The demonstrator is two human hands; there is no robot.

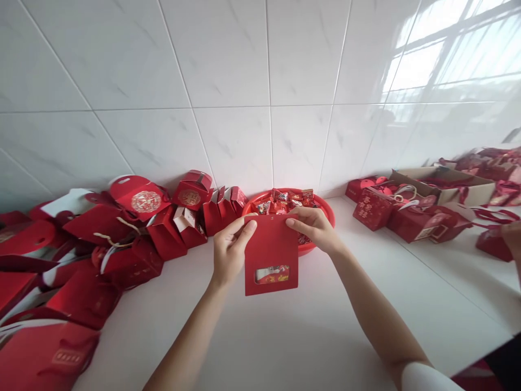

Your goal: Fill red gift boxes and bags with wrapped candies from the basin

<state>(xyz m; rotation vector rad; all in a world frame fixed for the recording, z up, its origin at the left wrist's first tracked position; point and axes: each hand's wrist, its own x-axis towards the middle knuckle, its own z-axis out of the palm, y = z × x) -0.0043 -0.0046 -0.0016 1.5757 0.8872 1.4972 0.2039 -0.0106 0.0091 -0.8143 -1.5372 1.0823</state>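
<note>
A red paper gift box (271,244) hangs upright in front of me, held by its top edge. Through its clear window near the bottom, wrapped sweets (272,275) show. My left hand (231,247) pinches the upper left corner between thumb and fingers. At the upper right corner my right hand (313,227) pinches the same edge. Behind the box stands a red plastic basket (331,217) with wrapped candies (280,203) in it; the gift box and my hands partly hide it.
Many red gift boxes (130,260) crowd the counter (260,347) on the left. More red boxes (411,220) and a cardboard box (468,194) stand at the right. A co-worker's hand (513,239) is at the right edge beside a ribboned box (493,244). White wall tiles (232,136) rise behind.
</note>
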